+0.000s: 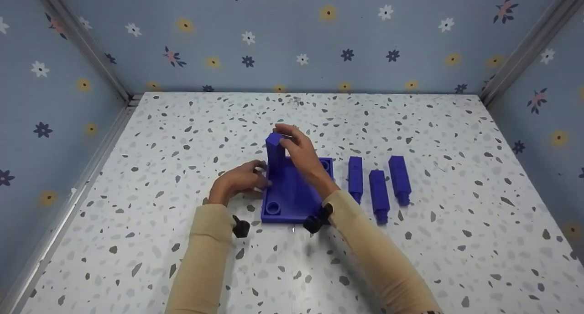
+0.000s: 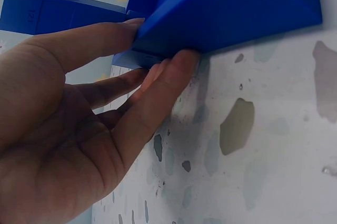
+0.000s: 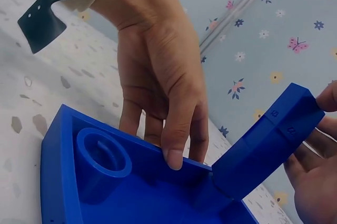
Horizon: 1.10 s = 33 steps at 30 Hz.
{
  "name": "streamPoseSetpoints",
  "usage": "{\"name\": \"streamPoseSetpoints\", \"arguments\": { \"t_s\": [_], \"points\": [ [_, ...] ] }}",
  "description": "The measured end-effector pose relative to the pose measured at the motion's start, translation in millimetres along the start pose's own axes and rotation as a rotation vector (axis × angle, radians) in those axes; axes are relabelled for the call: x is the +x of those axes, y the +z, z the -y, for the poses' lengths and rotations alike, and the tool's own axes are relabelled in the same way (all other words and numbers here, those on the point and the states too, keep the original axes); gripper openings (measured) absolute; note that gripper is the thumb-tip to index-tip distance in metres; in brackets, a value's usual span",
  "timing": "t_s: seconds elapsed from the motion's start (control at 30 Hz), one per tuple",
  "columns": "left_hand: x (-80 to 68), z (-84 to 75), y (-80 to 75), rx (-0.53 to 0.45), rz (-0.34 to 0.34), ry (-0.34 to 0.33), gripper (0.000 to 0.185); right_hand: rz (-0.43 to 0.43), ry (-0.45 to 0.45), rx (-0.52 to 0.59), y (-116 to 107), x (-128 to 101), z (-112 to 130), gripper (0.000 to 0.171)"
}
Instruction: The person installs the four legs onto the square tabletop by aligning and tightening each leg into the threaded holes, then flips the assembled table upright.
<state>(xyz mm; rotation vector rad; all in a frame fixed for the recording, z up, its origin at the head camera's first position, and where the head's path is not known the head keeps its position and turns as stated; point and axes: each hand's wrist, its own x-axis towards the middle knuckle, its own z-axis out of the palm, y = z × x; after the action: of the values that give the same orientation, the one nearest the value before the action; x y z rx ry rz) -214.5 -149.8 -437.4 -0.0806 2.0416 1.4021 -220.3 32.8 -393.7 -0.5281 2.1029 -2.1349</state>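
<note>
A square blue base [image 1: 294, 188] with raised walls lies on the table, a round socket [image 3: 104, 153] at its near left corner. At its far left corner a blue square post [image 1: 275, 156] stands upright, its lower end meeting the corner. Near the post's top, my right hand [image 1: 303, 154] holds it between thumb and fingers. My left hand [image 1: 244, 179] grips the base's left wall, thumb over the rim and fingers along the outside, as the right wrist view shows. The post's bottom end is hidden in the corner.
Three loose blue posts, a left one [image 1: 355, 177], a middle one [image 1: 379, 193] and a right one [image 1: 400, 177], lie right of the base, narrow ends toward me. The speckled table [image 1: 456, 259] is bounded by flower-patterned panels [image 1: 301, 35] at the back and sides.
</note>
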Motion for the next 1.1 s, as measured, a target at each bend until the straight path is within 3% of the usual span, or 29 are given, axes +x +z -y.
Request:
{"name": "streamPoseSetpoints", "arguments": {
  "t_s": [0.33, 0.8, 1.1],
  "points": [
    [0.4, 0.8, -0.8, 0.024, -0.001, 0.007, 0.055, 0.088, 0.049, 0.041, -1.8, 1.9, 2.7, 0.038],
    [-0.6, -1.2, -3.0, 0.119, -0.025, 0.006, 0.059, 0.054, -0.027, -0.033, -3.3, -0.1, -1.7, 0.032],
    [-0.5, -0.9, 0.1, 0.069, -0.004, -0.022, 0.06, -0.031, -0.101, -0.111, -5.9, 6.4, -35.5, 0.029]
  ]
}}
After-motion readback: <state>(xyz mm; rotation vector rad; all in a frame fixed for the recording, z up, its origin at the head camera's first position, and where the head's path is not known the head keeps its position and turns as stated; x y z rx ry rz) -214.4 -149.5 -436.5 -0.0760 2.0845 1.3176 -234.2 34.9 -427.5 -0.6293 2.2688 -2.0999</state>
